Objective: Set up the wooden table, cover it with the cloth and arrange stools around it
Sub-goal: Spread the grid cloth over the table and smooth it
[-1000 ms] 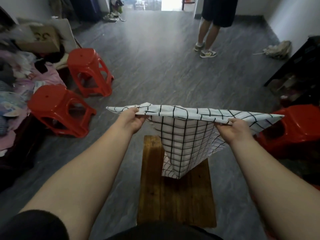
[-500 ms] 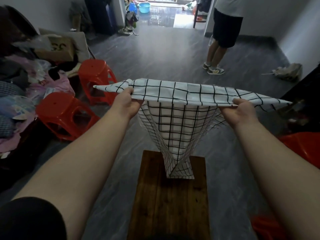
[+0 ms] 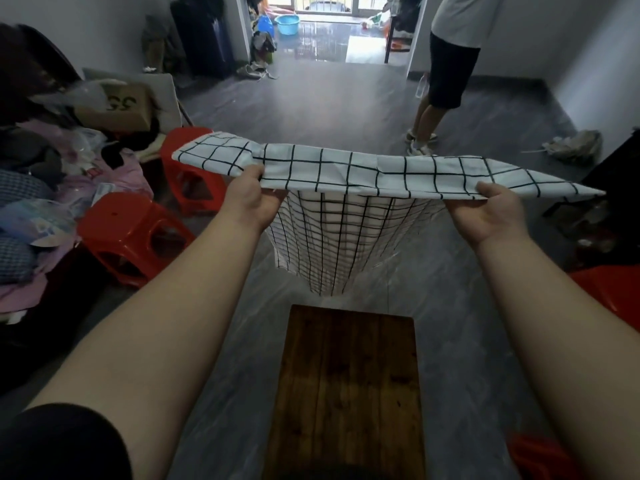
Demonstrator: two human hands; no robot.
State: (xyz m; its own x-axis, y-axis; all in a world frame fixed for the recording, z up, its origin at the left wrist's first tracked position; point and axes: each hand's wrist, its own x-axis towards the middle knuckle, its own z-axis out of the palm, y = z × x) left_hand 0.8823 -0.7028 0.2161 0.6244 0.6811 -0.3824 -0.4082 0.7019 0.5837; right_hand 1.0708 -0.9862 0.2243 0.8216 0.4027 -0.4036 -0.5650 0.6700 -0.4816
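Two hands out front, each gripping the top edge of the checked cloth (image 3: 363, 171). Left hand (image 3: 251, 202) closed over the edge, fingers wrapped under the fabric, thumb on top. Right hand (image 3: 491, 211) palm-up, fingers curled beneath the edge, thumb pinching from above. Edge stretched nearly taut between the hands, with a pointed corner sticking out beyond each; grip apparently set wide to spread the fabric before lowering.

Remainder of cloth hanging in a narrowing fold below the stretched edge, bottom tip just above the far end of the desk (image 3: 349, 382) and not touching it. Desk already standing on the grey floor, wooden top bare: setup done, covering not yet done.

Three red stools visible at least: two at left, near stool (image 3: 128, 233) and far stool (image 3: 187, 168), beside a heap of clothes; part of another at right (image 3: 609, 296). None placed around the desk so far.

Likely need: carry the held edge over the far side and lay the fold out flat. Risk: skewed drape.
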